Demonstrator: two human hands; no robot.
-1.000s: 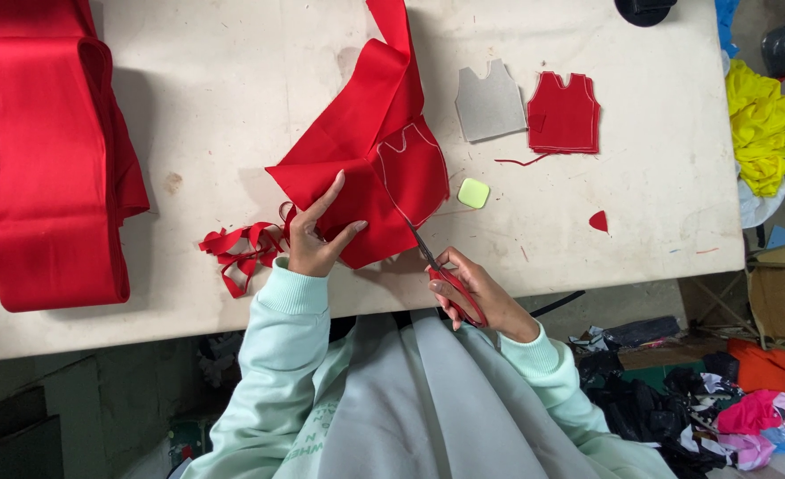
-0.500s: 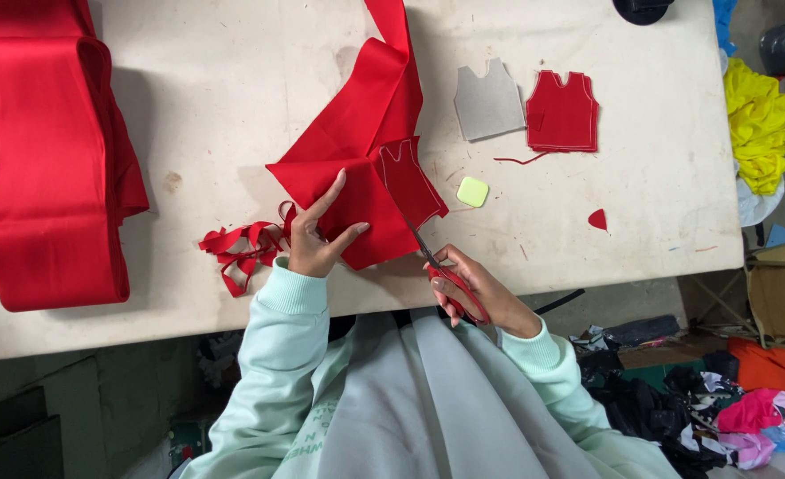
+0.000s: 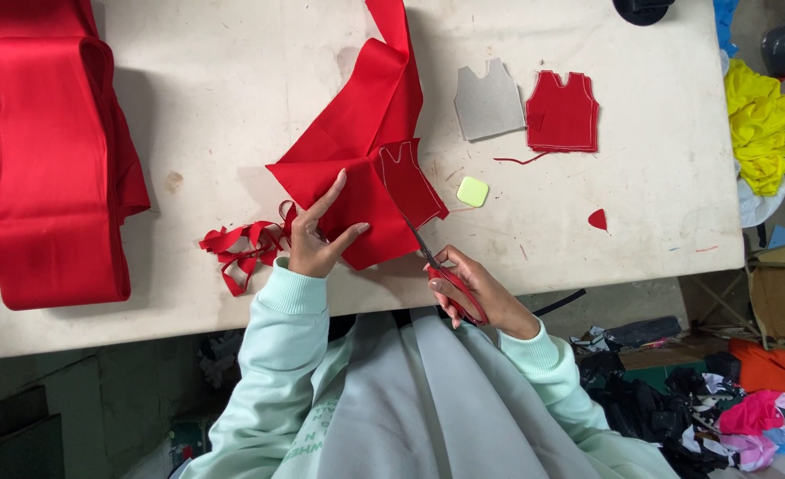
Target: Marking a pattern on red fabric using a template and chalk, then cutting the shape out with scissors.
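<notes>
— At the near edge of the table [image 3: 188, 80], what's going on?

— A left hand [image 3: 314, 238] lies spread and flat on a red cloth [image 3: 357, 168], pinning it down without grasping it. The right hand [image 3: 474, 294] is closed round the handles of red-handled scissors [image 3: 430, 259], whose blades enter the cloth along a chalked vest outline [image 3: 408, 182].

— How would you cut that well?

— I'd keep the blades just on the white line, take short bites round the armhole curves, and turn the cloth with the pinning hand rather than twisting the wrist (the fingers sit near the cut, so mind them).

— Anything else nearby?

— Red scraps [image 3: 237, 248] just left of that hand, a grey template [image 3: 487, 102] beside a finished red piece [image 3: 562, 113], a small green chalk [image 3: 472, 192], and a big red fabric roll [image 3: 47, 160] far left.
</notes>
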